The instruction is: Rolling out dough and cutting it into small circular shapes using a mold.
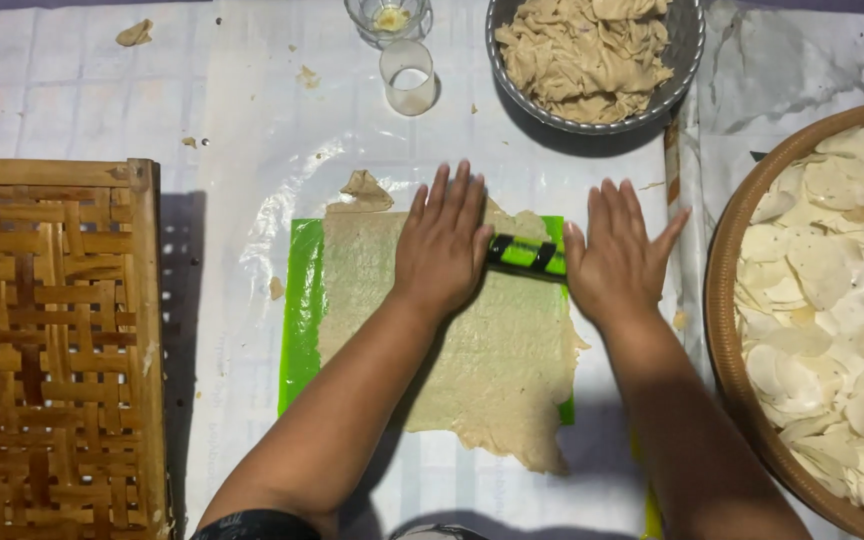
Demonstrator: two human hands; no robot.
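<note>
Matt, rough dough sheet point(492, 340); glossy green plastic mat point(302, 310); woven wood tray point(52, 340).

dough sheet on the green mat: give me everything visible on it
The dough sheet is a thin, beige, roughly rectangular layer with ragged, torn edges. It lies flat on the green mat, covering most of it and hanging past the near edge. Its surface looks finely textured and matte. A green roller with dark bands lies across its far part. The left hand and right hand press flat on the roller's ends. A torn scrap sits at its far left corner.
</note>
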